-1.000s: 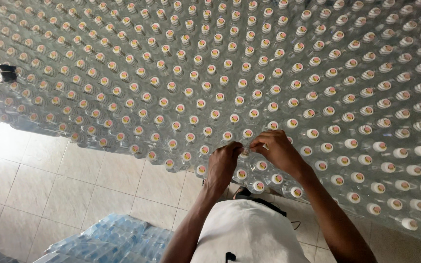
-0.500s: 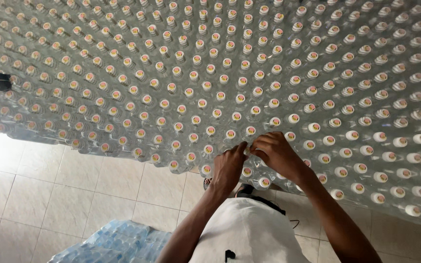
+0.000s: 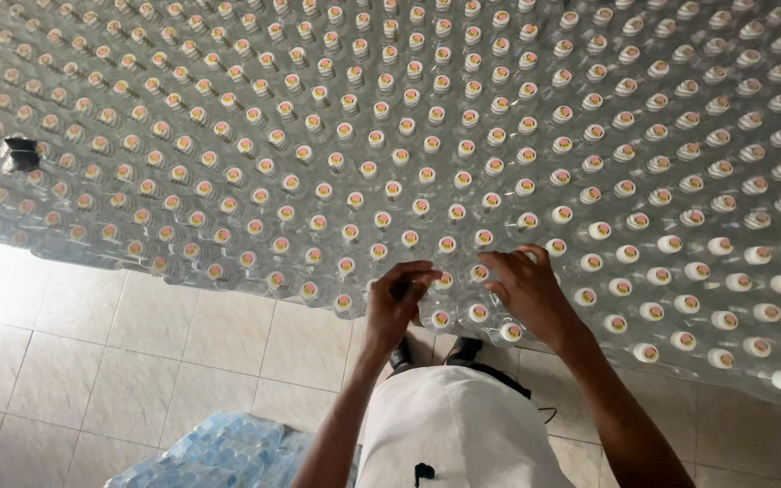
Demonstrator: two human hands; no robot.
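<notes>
While the left hand (image 3: 397, 303) is curling its fingers narrowly over a capped bottle top, the right hand (image 3: 526, 291) is resting half-open, fingers spread, on neighbouring caps; both are working at the near edge of the large block of clear shrink-wrapped plastic bottles (image 3: 463, 154) standing on the beige tiled floor (image 3: 137, 352).

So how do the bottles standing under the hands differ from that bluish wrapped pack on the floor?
The standing bottles form a huge upright block reaching the frame's top, caps up; the bluish pack is a small low heap on the tiled floor. The left hand and right hand touch the block's near edge; the pack lies untouched. Both are clear plastic under film.
</notes>
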